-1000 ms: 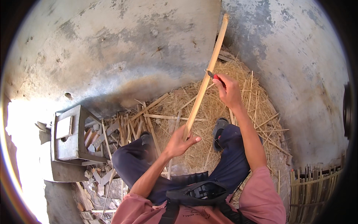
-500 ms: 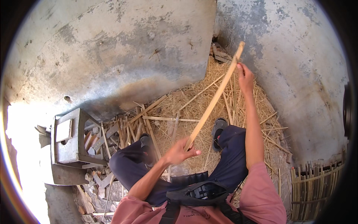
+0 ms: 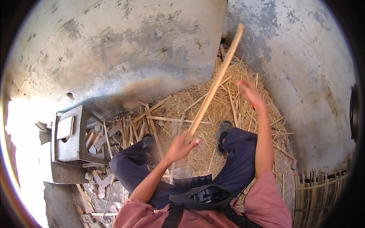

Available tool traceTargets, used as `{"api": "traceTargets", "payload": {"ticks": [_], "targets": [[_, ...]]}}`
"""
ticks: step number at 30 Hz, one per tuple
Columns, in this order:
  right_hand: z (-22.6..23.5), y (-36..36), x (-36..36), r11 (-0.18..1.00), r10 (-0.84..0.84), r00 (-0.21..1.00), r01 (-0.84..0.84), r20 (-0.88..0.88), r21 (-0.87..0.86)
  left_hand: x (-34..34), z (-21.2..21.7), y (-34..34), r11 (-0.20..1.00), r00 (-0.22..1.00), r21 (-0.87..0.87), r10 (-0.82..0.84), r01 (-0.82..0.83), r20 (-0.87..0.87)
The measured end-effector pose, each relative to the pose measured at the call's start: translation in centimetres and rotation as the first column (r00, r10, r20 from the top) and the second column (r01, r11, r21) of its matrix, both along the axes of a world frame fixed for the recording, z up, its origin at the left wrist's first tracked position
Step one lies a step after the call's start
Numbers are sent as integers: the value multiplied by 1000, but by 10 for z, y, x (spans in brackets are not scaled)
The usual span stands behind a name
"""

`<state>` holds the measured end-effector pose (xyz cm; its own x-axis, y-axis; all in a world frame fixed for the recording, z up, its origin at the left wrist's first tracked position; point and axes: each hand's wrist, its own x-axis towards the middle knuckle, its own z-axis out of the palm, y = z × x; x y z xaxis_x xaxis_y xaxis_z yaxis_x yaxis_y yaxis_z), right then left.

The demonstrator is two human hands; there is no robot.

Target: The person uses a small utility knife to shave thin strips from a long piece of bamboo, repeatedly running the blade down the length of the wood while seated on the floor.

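Note:
My left hand [image 3: 181,146] grips the near end of a long pale wooden stick [image 3: 216,83], which slants up and away to the right against the wall. My right hand [image 3: 249,93] hangs beside the stick's middle, apart from it and blurred. A small red piece shows at its edge, likely a knife handle; the fingers look closed on it. I sit with dark blue trousers [image 3: 243,159], and my sandalled feet [image 3: 223,131] rest on a heap of wood shavings [image 3: 213,110].
A grey low stool or box [image 3: 70,135] stands at the left among wood offcuts and strips [image 3: 125,127]. Rough grey walls [image 3: 125,49] meet in a corner behind the shavings. A bundle of thin bamboo strips [image 3: 317,193] lies at the lower right.
My right hand slid up along the stick, then came off it and dropped back to the right. The stick's far end swung right and higher. My left hand kept hold of the near end.

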<state>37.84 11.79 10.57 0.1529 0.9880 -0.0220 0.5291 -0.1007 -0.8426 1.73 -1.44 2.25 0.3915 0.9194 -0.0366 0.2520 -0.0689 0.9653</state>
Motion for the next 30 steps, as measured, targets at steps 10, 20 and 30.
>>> {"api": "traceTargets", "payload": {"ticks": [10, 20, 30], "targets": [[-28, -34, -88, 892, 396, 733, -450, 553, -42, 1, -10, 16, 998, 993, -5, 66, -66, 98], [6, -36, -70, 993, 87, 950, -108, 299, 54, 2, -19, 16, 989, 982, -64, 139, -132, 128], [-2, -44, -121, 927, 227, 943, -132, -244, 350, 10, -12, 11, 996, 993, -92, 10, 1, 114]]}}
